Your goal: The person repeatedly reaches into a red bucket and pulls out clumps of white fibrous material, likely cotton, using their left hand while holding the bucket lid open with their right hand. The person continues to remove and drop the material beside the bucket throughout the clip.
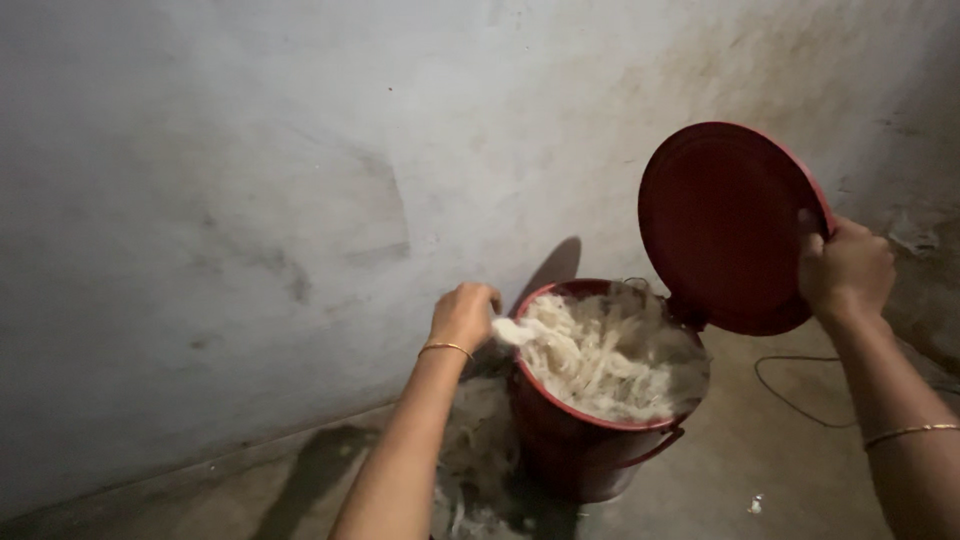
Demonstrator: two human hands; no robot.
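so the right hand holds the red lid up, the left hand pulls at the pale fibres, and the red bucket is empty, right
Not quite: the red bucket is not empty. The head view shows it heaped to the rim with pale fibres. The rest holds: the right hand holds the red lid up by its edge, and the left hand pulls at a tuft of those fibres at the bucket's rim.

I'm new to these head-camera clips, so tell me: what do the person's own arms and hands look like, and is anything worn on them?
Both forearms are bare, with no sleeves or gloves in view. The left hand has a thin gold-coloured bangle at its wrist. The right hand has a similar slim gold-coloured bangle further down the forearm. No rings can be made out.
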